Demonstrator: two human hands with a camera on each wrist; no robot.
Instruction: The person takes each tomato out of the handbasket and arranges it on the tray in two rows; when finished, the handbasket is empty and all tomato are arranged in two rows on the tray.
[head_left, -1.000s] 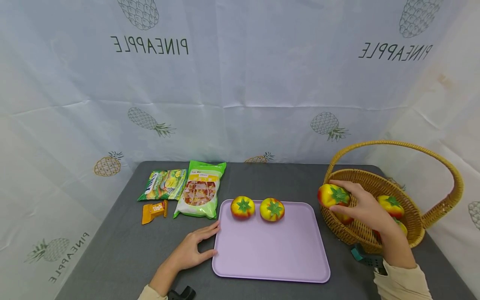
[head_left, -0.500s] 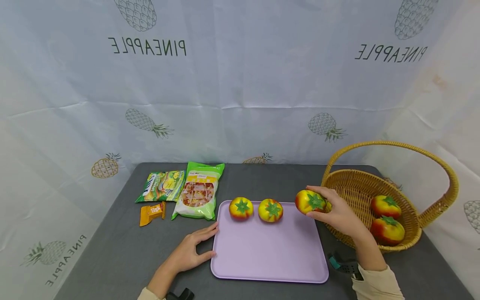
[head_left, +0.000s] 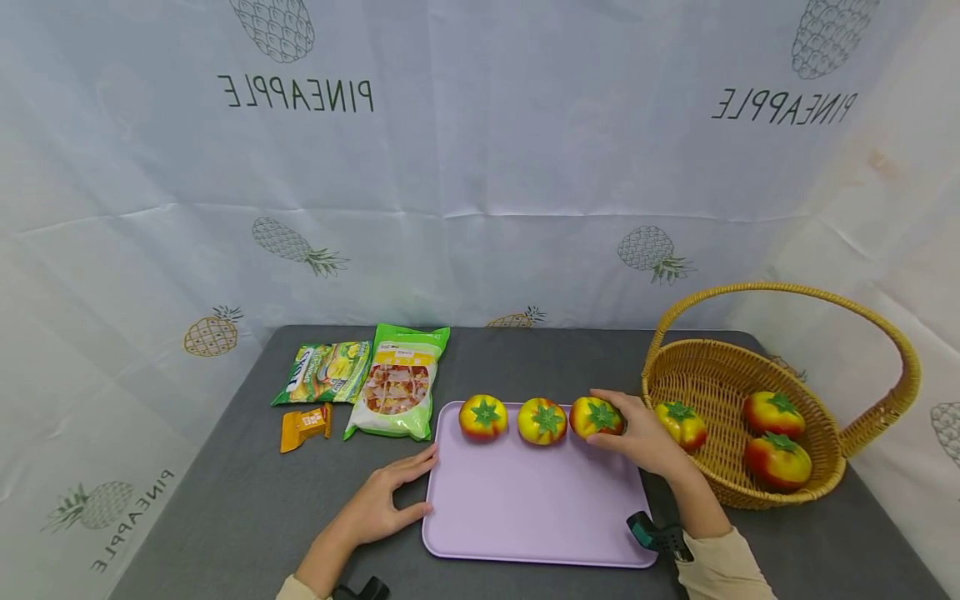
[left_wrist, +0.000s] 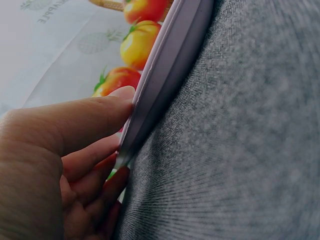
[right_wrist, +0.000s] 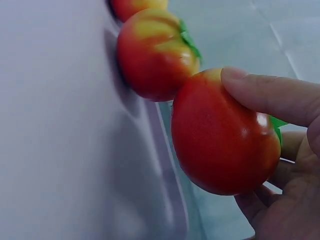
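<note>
A white cloth (head_left: pixel 480 150) printed with pineapples hangs beyond the grey table (head_left: pixel 247 500) in front of you. At the far left, a small orange packet (head_left: pixel 306 427) lies near a flat green packet (head_left: pixel 330 372), with a larger green bag (head_left: pixel 397 383) just right of them. Your left hand (head_left: pixel 375 504) rests against the left edge of the lilac tray (head_left: pixel 532 500), thumb spread well away from the loosely extended fingers. Along the tray's far side sit the left tomato (head_left: pixel 483 417) and the middle tomato (head_left: pixel 542 421). Right of these, at the far right corner, your right hand (head_left: pixel 647 437) pinches the held tomato (head_left: pixel 596 417), thumb and fingers parted only by its width; you cannot tell whether it touches the tray. Farther right, a wicker basket (head_left: pixel 716 383) holds three more tomatoes (head_left: pixel 778 462), one at its left and two at its right.
</note>
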